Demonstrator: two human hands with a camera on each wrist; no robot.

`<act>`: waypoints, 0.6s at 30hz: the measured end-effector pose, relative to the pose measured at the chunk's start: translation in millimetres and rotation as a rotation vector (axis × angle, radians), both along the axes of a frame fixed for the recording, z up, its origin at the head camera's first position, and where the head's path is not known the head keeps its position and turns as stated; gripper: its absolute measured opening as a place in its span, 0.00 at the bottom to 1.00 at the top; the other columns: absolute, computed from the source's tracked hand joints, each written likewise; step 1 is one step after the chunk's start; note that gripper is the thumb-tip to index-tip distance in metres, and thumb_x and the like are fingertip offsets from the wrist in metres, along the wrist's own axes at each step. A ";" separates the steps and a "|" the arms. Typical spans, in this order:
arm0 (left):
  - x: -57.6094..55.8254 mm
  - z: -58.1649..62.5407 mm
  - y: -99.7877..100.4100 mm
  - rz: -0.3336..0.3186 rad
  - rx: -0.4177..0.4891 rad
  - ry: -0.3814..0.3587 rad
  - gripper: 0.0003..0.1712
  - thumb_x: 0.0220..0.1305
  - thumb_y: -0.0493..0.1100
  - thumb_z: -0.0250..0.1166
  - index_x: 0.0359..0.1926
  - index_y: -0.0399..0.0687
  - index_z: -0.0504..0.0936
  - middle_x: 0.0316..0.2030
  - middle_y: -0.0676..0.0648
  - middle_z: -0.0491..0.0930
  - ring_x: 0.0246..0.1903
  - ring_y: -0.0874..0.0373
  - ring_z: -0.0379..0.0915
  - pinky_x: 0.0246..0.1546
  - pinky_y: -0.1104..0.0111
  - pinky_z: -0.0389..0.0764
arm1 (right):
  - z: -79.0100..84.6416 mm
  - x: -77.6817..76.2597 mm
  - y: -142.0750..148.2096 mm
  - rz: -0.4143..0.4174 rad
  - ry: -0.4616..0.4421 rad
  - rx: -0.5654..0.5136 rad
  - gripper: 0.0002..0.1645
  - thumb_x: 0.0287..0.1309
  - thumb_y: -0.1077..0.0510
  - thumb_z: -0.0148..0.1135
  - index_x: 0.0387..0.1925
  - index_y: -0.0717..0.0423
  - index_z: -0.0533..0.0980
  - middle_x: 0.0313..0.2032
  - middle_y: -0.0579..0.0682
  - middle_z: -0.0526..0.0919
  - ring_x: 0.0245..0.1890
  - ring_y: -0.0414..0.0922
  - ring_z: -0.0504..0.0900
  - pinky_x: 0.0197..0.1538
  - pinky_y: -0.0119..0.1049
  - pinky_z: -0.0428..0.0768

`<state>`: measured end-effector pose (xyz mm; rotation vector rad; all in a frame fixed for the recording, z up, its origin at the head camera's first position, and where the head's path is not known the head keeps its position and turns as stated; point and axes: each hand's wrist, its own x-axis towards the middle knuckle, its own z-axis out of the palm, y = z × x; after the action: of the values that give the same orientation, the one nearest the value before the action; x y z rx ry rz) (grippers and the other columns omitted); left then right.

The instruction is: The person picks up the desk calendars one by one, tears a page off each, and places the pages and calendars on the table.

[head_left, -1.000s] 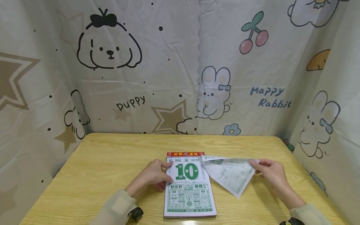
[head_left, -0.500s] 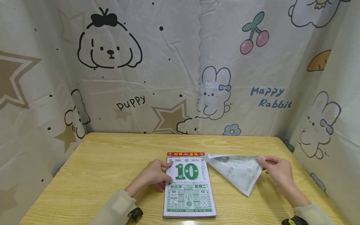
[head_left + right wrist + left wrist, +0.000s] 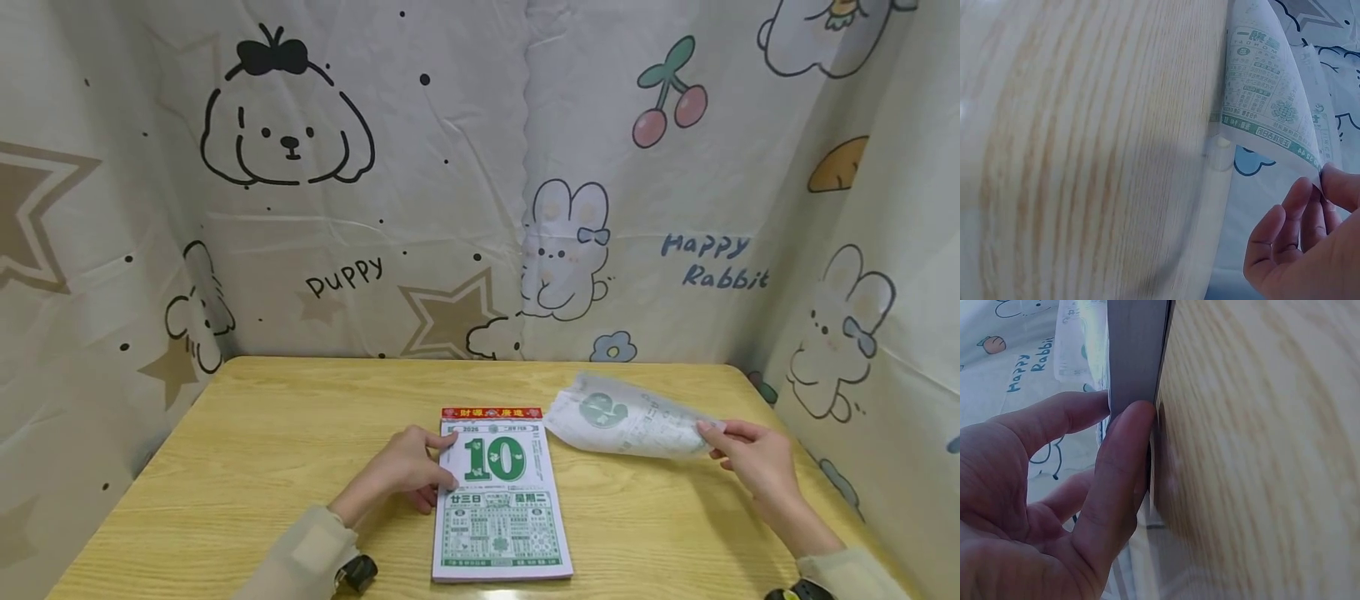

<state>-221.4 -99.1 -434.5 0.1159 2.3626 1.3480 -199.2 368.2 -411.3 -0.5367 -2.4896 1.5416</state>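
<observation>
A thick tear-off calendar (image 3: 495, 500) with a red header and a big green 10 lies on the table. My left hand (image 3: 416, 467) grips its left edge; the left wrist view shows fingers on the top face and against the side of the page block (image 3: 1138, 350). To the right, my right hand (image 3: 753, 462) pinches the corner of a thin calendar sheet (image 3: 630, 421), which is curled and shows faint green print. The sheet's far end is beside the calendar's upper right corner, off the red header. In the right wrist view, thumb and fingers (image 3: 1300, 231) hold its corner.
The wooden table (image 3: 300, 408) has rounded far corners. A printed cloth curtain (image 3: 450, 167) hangs behind it and along both sides. Dark bands (image 3: 356, 572) are on both wrists.
The sheet has come away from the calendar's top and flipped over into a curl, as my right hand moved right. The left hand has kept its hold on the calendar.
</observation>
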 end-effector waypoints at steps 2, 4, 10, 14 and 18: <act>0.5 -0.1 0.1 -0.004 0.001 0.007 0.42 0.57 0.35 0.80 0.73 0.44 0.75 0.27 0.41 0.83 0.17 0.53 0.81 0.20 0.61 0.88 | -0.1 0.3 1.2 -0.010 0.011 -0.010 0.29 0.69 0.49 0.72 0.54 0.73 0.79 0.28 0.38 0.86 0.28 0.37 0.83 0.34 0.33 0.87; 0.3 -0.7 -0.1 -0.008 0.000 0.014 0.42 0.57 0.34 0.80 0.73 0.43 0.75 0.26 0.41 0.84 0.16 0.53 0.81 0.20 0.61 0.88 | -0.2 0.5 2.8 -0.023 0.021 -0.016 0.29 0.69 0.49 0.72 0.54 0.72 0.79 0.27 0.37 0.86 0.28 0.36 0.83 0.34 0.32 0.87; -1.0 -1.3 0.5 -0.002 -0.003 0.002 0.42 0.57 0.34 0.80 0.73 0.44 0.75 0.26 0.41 0.84 0.17 0.53 0.81 0.20 0.61 0.88 | 2.8 1.1 7.4 -0.063 0.034 -0.038 0.27 0.69 0.47 0.72 0.51 0.67 0.80 0.27 0.36 0.85 0.28 0.36 0.83 0.34 0.32 0.86; -1.0 -1.1 0.3 0.004 -0.005 -0.007 0.43 0.57 0.34 0.80 0.73 0.44 0.75 0.27 0.40 0.83 0.17 0.53 0.81 0.21 0.62 0.88 | 8.3 3.6 8.6 -0.084 0.035 -0.046 0.26 0.68 0.46 0.72 0.50 0.65 0.81 0.26 0.37 0.85 0.28 0.38 0.84 0.34 0.31 0.86; 0.6 0.4 0.5 0.003 -0.007 -0.005 0.42 0.57 0.34 0.79 0.73 0.44 0.75 0.27 0.41 0.83 0.17 0.54 0.81 0.21 0.62 0.88 | 16.0 8.1 8.2 -0.085 0.072 -0.023 0.26 0.68 0.45 0.71 0.48 0.65 0.81 0.26 0.35 0.85 0.27 0.37 0.84 0.32 0.30 0.86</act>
<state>-220.8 -98.6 -434.2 0.1073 2.3642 1.3403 -191.1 376.4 -395.3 -0.5713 -2.3673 1.5315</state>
